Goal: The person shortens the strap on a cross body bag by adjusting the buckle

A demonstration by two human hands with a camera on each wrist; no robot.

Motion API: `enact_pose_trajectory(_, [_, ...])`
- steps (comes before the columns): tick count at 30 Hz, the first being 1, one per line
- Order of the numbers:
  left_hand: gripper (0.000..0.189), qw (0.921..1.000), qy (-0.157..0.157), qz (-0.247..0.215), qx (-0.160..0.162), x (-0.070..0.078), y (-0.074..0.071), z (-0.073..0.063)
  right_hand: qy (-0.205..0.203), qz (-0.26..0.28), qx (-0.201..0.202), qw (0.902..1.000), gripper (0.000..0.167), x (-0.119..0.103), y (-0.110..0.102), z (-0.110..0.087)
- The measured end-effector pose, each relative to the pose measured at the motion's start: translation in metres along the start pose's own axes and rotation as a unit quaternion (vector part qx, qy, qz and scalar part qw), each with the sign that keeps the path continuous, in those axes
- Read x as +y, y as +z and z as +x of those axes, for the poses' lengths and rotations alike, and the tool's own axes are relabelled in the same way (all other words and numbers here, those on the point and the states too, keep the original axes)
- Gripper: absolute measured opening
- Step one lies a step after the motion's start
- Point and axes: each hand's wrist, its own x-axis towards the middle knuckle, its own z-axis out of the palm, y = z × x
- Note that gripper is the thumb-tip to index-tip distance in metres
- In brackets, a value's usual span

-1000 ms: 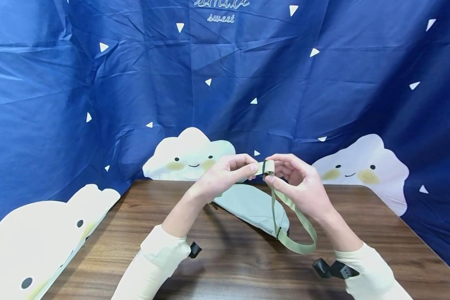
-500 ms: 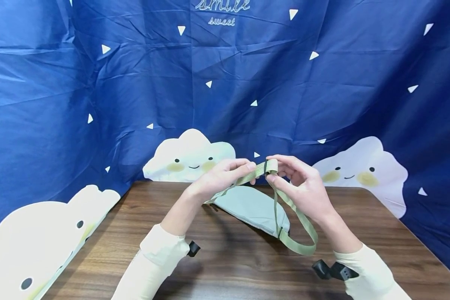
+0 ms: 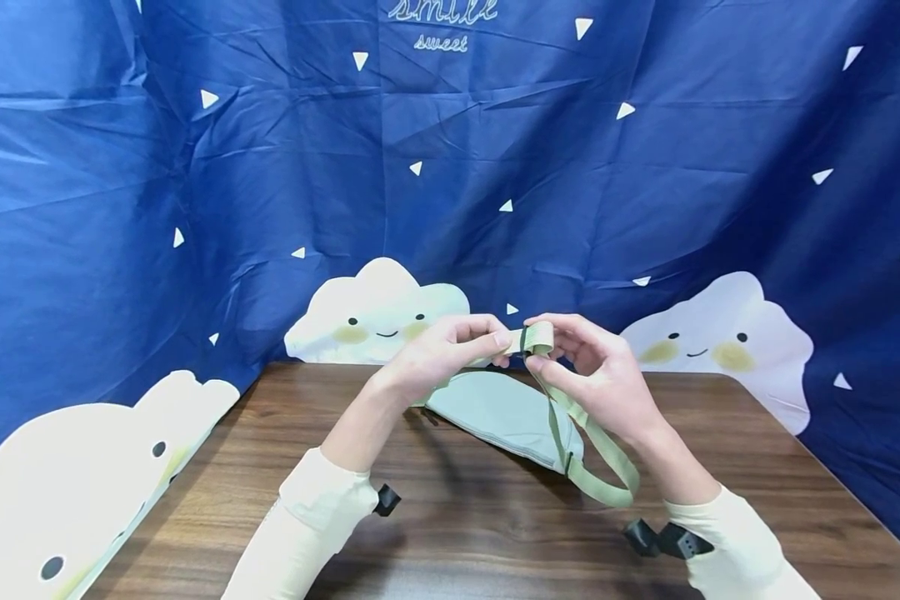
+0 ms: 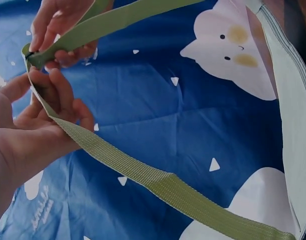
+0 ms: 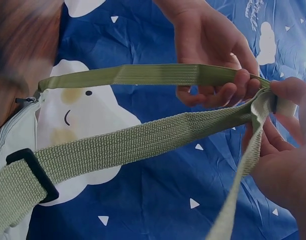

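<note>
Green webbing strap of a pale belt bag, raised between two hands and looped through a black slide buckle. I judge the strap light, soft and prone to twist; the stiffer buckle should give the surer hold, taken by its ends. The left hand pinches the strap just beside the buckle; the right hand appears to pinch the buckle, its contact partly hidden. Below, the bag lies over the wood-grain table.

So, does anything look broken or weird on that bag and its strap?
Nothing stands out. The green strap bends into a loop, but no rip shows. The pale bag shows no tear either, though its underside is hidden.
</note>
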Motion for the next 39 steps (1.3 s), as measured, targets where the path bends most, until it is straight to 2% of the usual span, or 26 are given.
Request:
enact_pose_trajectory(6, [0.023,0.9998,0.016,0.009,-0.007,0.0,0.003,-0.001,0.024,-0.008,-0.015,0.9996,0.039,0.005,0.003,0.0])
enact_pose_trajectory(10, [0.026,0.9998,0.003,0.019,-0.001,-0.001,0.002,-0.003,0.032,-0.012,-0.011,0.9993,0.036,0.006,0.002,0.0])
enact_pose_trajectory(13, [0.031,0.9984,-0.01,0.055,-0.011,-0.002,-0.001,-0.004,0.035,-0.013,0.001,0.9993,0.036,0.007,0.001,0.0])
enact_pose_trajectory(17, [0.035,0.9924,-0.023,0.115,-0.036,-0.003,-0.009,-0.004,0.03,-0.013,0.02,0.9993,0.037,0.007,-0.001,0.001])
enact_pose_trajectory(20, [0.035,0.99,-0.044,0.131,-0.031,-0.002,-0.013,-0.005,0.028,-0.019,0.027,0.9991,0.038,0.005,-0.002,0.001])
enact_pose_trajectory(24, [0.031,0.9904,-0.061,0.124,-0.007,0.0,-0.012,-0.007,0.035,-0.022,0.028,0.9988,0.038,0.006,-0.002,0.0])
enact_pose_trajectory(29, [0.03,0.9942,-0.038,0.1,-0.01,0.001,-0.007,-0.004,0.049,-0.03,0.015,0.9982,0.037,0.006,-0.003,-0.002])
enact_pose_trajectory(33, [0.03,0.9962,-0.023,0.083,-0.017,0.002,-0.003,-0.002,0.066,-0.058,0.001,0.9962,0.034,0.006,-0.003,-0.002])
enact_pose_trajectory(39, [0.031,0.9961,-0.038,0.078,0.013,0.004,0.0,-0.004,0.099,-0.061,-0.024,0.9929,0.031,0.006,-0.003,-0.001])
